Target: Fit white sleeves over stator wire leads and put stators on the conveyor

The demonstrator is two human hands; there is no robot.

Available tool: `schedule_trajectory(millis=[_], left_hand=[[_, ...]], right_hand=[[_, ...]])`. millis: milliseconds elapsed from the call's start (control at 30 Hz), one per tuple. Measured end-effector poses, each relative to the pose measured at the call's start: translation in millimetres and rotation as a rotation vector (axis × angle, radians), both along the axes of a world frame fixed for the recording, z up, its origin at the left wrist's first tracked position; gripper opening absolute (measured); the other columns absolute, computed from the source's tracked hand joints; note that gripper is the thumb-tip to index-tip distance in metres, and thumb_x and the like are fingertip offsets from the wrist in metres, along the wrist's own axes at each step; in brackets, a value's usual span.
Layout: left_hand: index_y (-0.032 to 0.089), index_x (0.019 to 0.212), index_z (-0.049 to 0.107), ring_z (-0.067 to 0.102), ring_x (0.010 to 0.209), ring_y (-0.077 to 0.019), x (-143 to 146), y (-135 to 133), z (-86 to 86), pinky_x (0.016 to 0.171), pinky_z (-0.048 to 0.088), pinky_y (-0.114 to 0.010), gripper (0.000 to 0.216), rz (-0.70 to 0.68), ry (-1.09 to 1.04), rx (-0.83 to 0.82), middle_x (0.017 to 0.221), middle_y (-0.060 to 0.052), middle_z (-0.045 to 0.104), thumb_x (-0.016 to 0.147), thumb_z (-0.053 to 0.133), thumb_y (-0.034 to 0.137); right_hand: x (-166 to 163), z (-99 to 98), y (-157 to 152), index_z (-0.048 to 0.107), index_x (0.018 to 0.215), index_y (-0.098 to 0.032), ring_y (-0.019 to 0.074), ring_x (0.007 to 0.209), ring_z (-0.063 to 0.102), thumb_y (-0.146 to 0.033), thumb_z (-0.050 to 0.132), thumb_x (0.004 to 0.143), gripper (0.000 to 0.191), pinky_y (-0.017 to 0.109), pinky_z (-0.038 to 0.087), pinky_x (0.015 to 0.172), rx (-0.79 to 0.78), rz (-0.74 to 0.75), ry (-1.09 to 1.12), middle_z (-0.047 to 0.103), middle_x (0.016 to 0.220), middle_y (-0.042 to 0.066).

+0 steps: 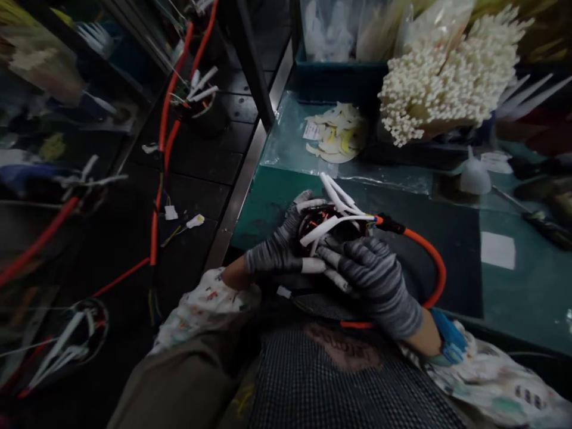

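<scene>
Both of my hands wear grey striped gloves and hold a round dark wound part [322, 225] at the near edge of a green bench [268, 196]. My left hand [277, 247] curls round its left side. My right hand [370, 274] grips its near right side, fingers closed over white sleeved leads [339, 205] that stick up from it. An orange cable [431, 256] runs from the part and loops to the right around my right wrist.
A large bundle of white sticks [447, 77] stands at the back right beside plastic bags. A pile of pale cut pieces [335, 134] lies on clear film. A white funnel [474, 174] and a screwdriver [543, 223] lie right. Similar orange-cabled parts [196, 101] lie on a dark surface left.
</scene>
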State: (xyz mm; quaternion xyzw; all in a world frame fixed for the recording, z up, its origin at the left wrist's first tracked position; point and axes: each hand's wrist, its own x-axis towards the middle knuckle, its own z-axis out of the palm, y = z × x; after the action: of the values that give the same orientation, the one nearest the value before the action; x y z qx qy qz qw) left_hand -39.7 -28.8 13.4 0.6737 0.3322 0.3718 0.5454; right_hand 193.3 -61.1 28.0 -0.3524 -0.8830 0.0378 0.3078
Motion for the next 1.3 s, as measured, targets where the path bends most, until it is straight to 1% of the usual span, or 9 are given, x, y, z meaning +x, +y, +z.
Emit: schedule_trajectory(millis=[133, 333, 467, 600, 733, 967, 1067, 1167, 1300], left_hand=[[0.037, 0.159, 0.041, 0.049, 0.154, -0.0371, 5, -21, 9.2, 0.123, 0.051, -0.057, 0.086, 0.014, -0.032, -0.057, 0.171, -0.010, 0.038, 0.086, 0.086, 0.034], [0.036, 0.157, 0.045, 0.041, 0.160, -0.0356, 18, -29, 8.7, 0.133, 0.040, -0.053, 0.078, 0.094, -0.017, 0.027, 0.180, -0.006, 0.022, 0.088, 0.080, 0.025], [0.035, 0.157, 0.043, 0.041, 0.160, -0.0363, 24, -32, 3.0, 0.134, 0.038, -0.056, 0.080, 0.131, -0.061, 0.058, 0.178, -0.007, 0.026, 0.087, 0.080, 0.025], [0.036, 0.159, 0.041, 0.031, 0.165, -0.0391, 32, -36, 4.6, 0.137, 0.032, -0.061, 0.085, 0.171, 0.023, 0.144, 0.177, -0.005, 0.028, 0.084, 0.080, 0.024], [0.038, 0.162, 0.040, 0.016, 0.168, -0.0437, 38, -37, 13.4, 0.138, 0.021, -0.068, 0.084, 0.186, 0.197, 0.283, 0.181, -0.003, 0.019, 0.087, 0.075, 0.027], [0.041, 0.165, 0.034, 0.019, 0.167, -0.0482, 33, -25, 15.1, 0.136, 0.015, -0.075, 0.090, 0.100, 0.256, 0.406, 0.175, -0.003, 0.035, 0.085, 0.075, 0.030], [0.042, 0.160, 0.042, 0.018, 0.168, -0.0457, 33, -22, 16.1, 0.137, 0.008, -0.074, 0.085, 0.069, 0.214, 0.369, 0.164, -0.001, 0.051, 0.083, 0.076, 0.031], [0.042, 0.153, 0.052, 0.020, 0.168, -0.0443, 34, -21, 20.3, 0.138, 0.005, -0.072, 0.077, 0.079, 0.167, 0.258, 0.161, 0.000, 0.055, 0.082, 0.080, 0.033], [0.041, 0.149, 0.057, 0.025, 0.165, -0.0462, 33, -19, 25.2, 0.136, 0.008, -0.075, 0.075, 0.088, 0.142, 0.249, 0.157, -0.001, 0.059, 0.079, 0.080, 0.024]], right_hand=[[0, -2.9, -19, 0.085, 0.112, -0.019, 0.0216, 0.086, 0.067, -0.020, 0.059, 0.105, 0.026, 0.034, 0.057, 0.081, 0.014, -0.034, 0.007, 0.080, 0.088, 0.008], [-7, -0.1, -21, 0.084, 0.109, -0.015, 0.0278, 0.094, 0.070, -0.016, 0.058, 0.102, 0.027, 0.042, 0.060, 0.083, 0.047, -0.118, -0.038, 0.083, 0.100, 0.012], [13, 10.2, -27, 0.081, 0.110, -0.020, 0.0220, 0.093, 0.069, -0.013, 0.057, 0.104, 0.026, 0.034, 0.060, 0.085, 0.052, -0.003, -0.014, 0.081, 0.099, 0.007], [33, 15.8, -25, 0.064, 0.143, -0.036, 0.0269, 0.128, 0.064, -0.022, 0.066, 0.104, 0.042, 0.044, 0.051, 0.117, 0.050, -0.212, -0.004, 0.074, 0.129, 0.003], [36, 6.5, -8, 0.034, 0.169, -0.031, 0.0331, 0.134, 0.064, -0.039, 0.067, 0.105, 0.073, 0.052, 0.053, 0.115, -0.057, -0.325, 0.055, 0.070, 0.142, 0.011], [45, -13.7, 16, 0.061, 0.151, -0.032, 0.0341, 0.125, 0.070, -0.074, 0.067, 0.094, 0.072, 0.055, 0.057, 0.106, -0.344, -0.181, 0.326, 0.072, 0.142, 0.011], [48, -17.9, 16, 0.062, 0.150, -0.031, 0.0361, 0.124, 0.070, -0.076, 0.071, 0.088, 0.077, 0.059, 0.055, 0.108, -0.424, -0.205, 0.389, 0.072, 0.140, 0.014], [50, -19.3, 12, 0.059, 0.153, -0.032, 0.0392, 0.125, 0.069, -0.076, 0.075, 0.085, 0.083, 0.063, 0.054, 0.108, -0.498, -0.234, 0.399, 0.070, 0.142, 0.016], [51, -17.6, 9, 0.060, 0.153, -0.034, 0.0355, 0.127, 0.069, -0.068, 0.076, 0.089, 0.075, 0.055, 0.056, 0.108, -0.407, -0.203, 0.358, 0.071, 0.141, 0.013]])
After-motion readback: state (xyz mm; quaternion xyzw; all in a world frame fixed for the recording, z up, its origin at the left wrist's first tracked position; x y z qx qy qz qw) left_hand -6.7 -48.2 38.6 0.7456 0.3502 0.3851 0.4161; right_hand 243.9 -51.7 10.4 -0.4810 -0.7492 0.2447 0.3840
